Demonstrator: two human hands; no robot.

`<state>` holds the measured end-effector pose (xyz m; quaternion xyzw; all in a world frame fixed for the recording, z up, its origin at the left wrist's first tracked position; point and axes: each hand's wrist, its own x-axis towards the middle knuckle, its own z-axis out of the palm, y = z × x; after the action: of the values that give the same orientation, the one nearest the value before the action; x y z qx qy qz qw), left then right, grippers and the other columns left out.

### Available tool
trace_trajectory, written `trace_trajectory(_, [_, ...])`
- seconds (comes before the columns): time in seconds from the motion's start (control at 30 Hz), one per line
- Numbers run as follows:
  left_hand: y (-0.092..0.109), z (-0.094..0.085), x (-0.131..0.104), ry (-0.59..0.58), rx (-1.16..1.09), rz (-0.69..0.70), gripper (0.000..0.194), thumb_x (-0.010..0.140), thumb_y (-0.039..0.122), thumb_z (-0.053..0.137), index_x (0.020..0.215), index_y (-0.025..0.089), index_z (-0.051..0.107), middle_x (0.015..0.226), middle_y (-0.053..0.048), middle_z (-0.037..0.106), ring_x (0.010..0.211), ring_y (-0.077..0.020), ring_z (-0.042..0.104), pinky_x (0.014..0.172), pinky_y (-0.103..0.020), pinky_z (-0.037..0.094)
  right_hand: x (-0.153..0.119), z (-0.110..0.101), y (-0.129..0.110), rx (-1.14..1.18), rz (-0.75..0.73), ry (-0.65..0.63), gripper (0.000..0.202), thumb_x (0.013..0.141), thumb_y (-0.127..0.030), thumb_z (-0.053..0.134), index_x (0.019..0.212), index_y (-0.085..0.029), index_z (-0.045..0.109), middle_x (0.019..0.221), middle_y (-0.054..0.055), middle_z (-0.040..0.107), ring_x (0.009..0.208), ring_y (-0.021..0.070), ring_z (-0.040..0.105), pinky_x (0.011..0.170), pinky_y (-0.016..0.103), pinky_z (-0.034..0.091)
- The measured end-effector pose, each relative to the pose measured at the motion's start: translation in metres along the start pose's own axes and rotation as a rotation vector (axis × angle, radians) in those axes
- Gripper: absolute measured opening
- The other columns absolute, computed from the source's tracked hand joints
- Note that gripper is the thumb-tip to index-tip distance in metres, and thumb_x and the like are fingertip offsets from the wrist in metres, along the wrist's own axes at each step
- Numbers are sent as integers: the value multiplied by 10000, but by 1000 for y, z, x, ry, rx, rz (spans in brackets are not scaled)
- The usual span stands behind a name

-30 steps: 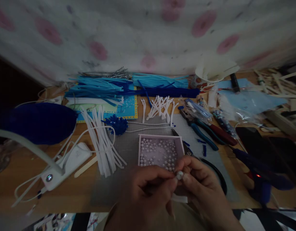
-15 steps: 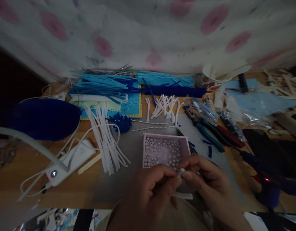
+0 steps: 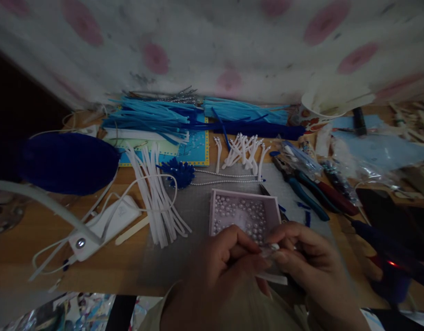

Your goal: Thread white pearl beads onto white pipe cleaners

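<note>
My left hand [image 3: 221, 269] and my right hand [image 3: 310, 266] meet fingertip to fingertip near the table's front edge, just below a pink shallow box [image 3: 244, 193] with several pearl beads in it. Between the thumbs and forefingers sits a small pale bead [image 3: 270, 248]. A white strip [image 3: 272, 277] sticks out under the hands; which hand pinches it I cannot tell. Both hands hover over a grey mat [image 3: 191, 216].
White strips [image 3: 157, 197] lie left of the box, blue strips [image 3: 153, 120] at the back. A dark blue pom [image 3: 180, 172] and bead strings [image 3: 226, 179] lie behind the box. Pliers [image 3: 303, 191], a glue gun [image 3: 387, 257], a paper cup [image 3: 318, 112] stand right. A lamp base [image 3: 101, 227] sits left.
The view has drifted so everything sits a little further right in the frame. My hands stay joined on the bead; the fingers have shifted slightly.
</note>
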<state>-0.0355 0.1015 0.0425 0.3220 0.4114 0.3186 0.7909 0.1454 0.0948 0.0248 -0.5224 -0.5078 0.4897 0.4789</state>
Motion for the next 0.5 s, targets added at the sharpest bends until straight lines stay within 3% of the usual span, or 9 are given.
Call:
trace_trajectory(0.1, [1, -1, 1, -14, -26, 21, 138, 868, 281, 744, 811, 214, 638, 593, 39, 711, 529, -113, 624, 590, -220, 451, 2, -2, 1, 60, 8, -53, 155, 818, -430, 820, 827, -276, 815, 540, -65, 339, 441, 83, 290, 387, 223, 231])
trace_trajectory(0.33, [-3, 0, 6, -26, -40, 43, 181, 917, 341, 701, 796, 221, 641, 551, 56, 641, 488, -102, 556, 551, -218, 402, 5, 0, -1, 118, 62, -92, 177, 786, -482, 840, 790, -308, 813, 553, -60, 356, 467, 84, 319, 418, 223, 232])
trace_trajectory(0.5, [-5, 3, 6, -41, -5, 20, 222, 916, 396, 699, 811, 212, 635, 512, 61, 588, 443, -86, 446, 489, -221, 290, 5, 3, -2, 88, 32, -75, 133, 798, -447, 840, 812, -317, 817, 552, -65, 357, 468, 81, 305, 423, 216, 229])
